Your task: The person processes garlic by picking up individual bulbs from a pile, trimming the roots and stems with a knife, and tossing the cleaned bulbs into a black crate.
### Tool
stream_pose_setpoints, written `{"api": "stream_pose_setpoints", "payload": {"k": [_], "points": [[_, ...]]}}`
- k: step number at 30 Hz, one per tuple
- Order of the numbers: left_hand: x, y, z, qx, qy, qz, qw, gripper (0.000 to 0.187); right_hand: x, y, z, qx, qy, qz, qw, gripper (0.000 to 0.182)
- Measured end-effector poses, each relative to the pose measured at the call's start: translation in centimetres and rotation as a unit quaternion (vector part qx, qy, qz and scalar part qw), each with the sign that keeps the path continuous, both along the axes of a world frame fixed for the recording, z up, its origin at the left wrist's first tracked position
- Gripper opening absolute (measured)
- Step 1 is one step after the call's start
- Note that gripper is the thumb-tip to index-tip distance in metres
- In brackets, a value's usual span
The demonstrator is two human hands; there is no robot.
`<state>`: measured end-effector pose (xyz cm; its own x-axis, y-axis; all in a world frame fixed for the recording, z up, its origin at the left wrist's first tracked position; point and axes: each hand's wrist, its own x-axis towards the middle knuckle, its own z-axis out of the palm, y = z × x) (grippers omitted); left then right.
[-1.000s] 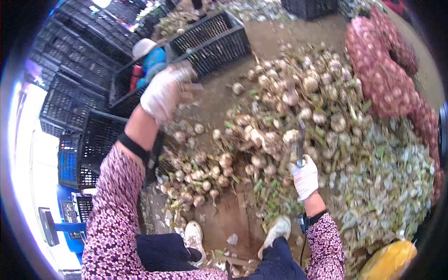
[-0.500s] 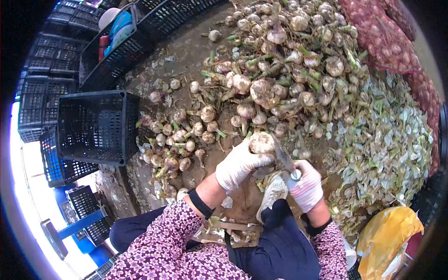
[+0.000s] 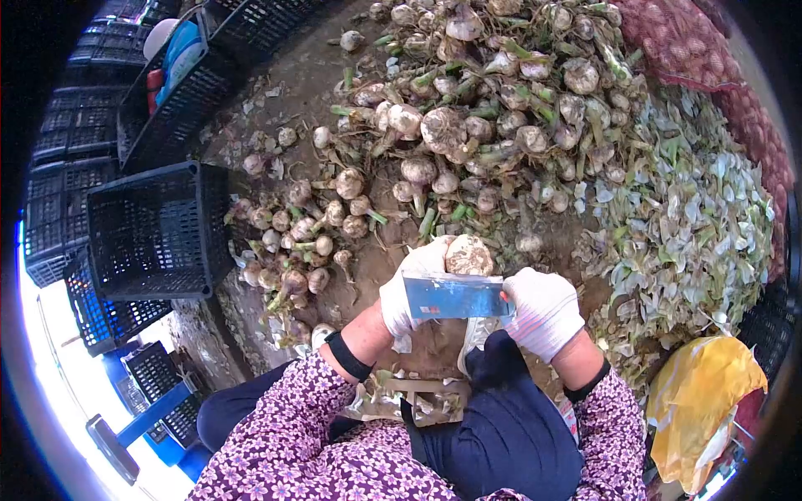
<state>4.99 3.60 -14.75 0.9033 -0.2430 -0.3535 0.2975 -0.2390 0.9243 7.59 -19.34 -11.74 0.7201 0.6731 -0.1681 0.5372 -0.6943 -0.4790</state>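
Observation:
My left hand, in a white glove, is closed around a large garlic bulb whose round, dirt-marked side faces up. My gloved right hand grips a knife, its handle mostly hidden in the fist. The wide flat blade lies across the near side of the bulb, with its face turned up and its tip close to my left fingers. Just beyond both hands is a large heap of garlic bulbs with cut green stems and roots. A smaller cluster of garlic lies to the left.
Black plastic crates stand on the left, one holding a blue item and a red one. Peeled skins and leaves cover the floor at right. Red mesh sacks of garlic and a yellow bag line the right side.
The knife has swung from pointing away beside the bulb to lying crosswise over its near side, blade face up. My right hand has turned with it. The camera view has shifted slightly.

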Motion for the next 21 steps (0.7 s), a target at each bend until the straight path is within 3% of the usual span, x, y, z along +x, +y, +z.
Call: {"api": "stream_pose_setpoints", "payload": {"k": [2, 3, 6, 8, 9, 12, 13, 14, 15, 16, 18, 19, 21], "points": [[-0.2, 0.2, -0.1, -0.010, -0.002, -0.038, 0.999, 0.054, 0.1, -0.5, -0.7, 0.015, -0.002, -0.003, 1.000, 0.011], [-0.8, -0.1, 0.1, -0.062, -0.025, -0.001, 0.998, 0.050, 0.0, -0.7, -1.0, 0.031, -0.005, -0.006, 1.000, 0.010], [-1.3, -0.1, -0.1, -0.061, -0.024, -0.019, 0.998, 0.046, -0.3, -1.1, -1.6, 0.058, 0.003, -0.013, 0.998, 0.007], [-1.2, -0.2, 0.9, -0.028, 0.040, -0.050, 0.998, 0.040, -0.3, -2.6, -3.8, 0.067, -0.024, -0.044, 0.997, 0.005], [-1.5, -0.3, 2.5, -0.154, 0.175, 0.003, 0.972, 0.039, -0.2, -4.3, -6.1, 0.056, -0.052, -0.101, 0.992, 0.005], [-1.7, -0.6, 3.5, -0.117, 0.205, -0.013, 0.972, 0.065, -0.3, -7.7, -7.2, 0.032, -0.085, -0.228, 0.970, 0.006], [-1.9, -0.8, 3.5, -0.116, 0.207, -0.012, 0.971, 0.065, -0.5, -8.0, -7.0, 0.033, -0.058, -0.240, 0.968, 0.009], [-2.0, -1.2, 3.3, -0.038, 0.158, -0.057, 0.985, 0.062, -1.0, -7.9, -6.8, 0.032, -0.058, -0.242, 0.968, 0.009], [-1.8, -1.6, 3.0, 0.041, 0.103, -0.101, 0.989, 0.060, -1.0, -6.9, -6.0, 0.061, 0.018, -0.270, 0.961, 0.010], [-1.8, -2.0, 2.5, 0.040, 0.103, -0.103, 0.989, 0.060, -1.1, -6.0, -5.1, 0.088, 0.098, -0.296, 0.946, 0.011], [-2.0, -2.8, 1.6, 0.196, -0.091, -0.263, 0.940, 0.047, -1.3, -4.6, -4.0, 0.133, 0.188, -0.254, 0.939, 0.013], [-1.2, -3.2, 2.2, 0.211, -0.111, -0.309, 0.921, 0.028, -1.0, -3.8, -2.9, 0.109, 0.192, -0.200, 0.955, 0.014], [-1.2, -3.6, 1.3, 0.231, -0.140, -0.367, 0.890, 0.023, -0.9, -2.6, -2.0, 0.063, 0.210, -0.124, 0.968, 0.016]]}}
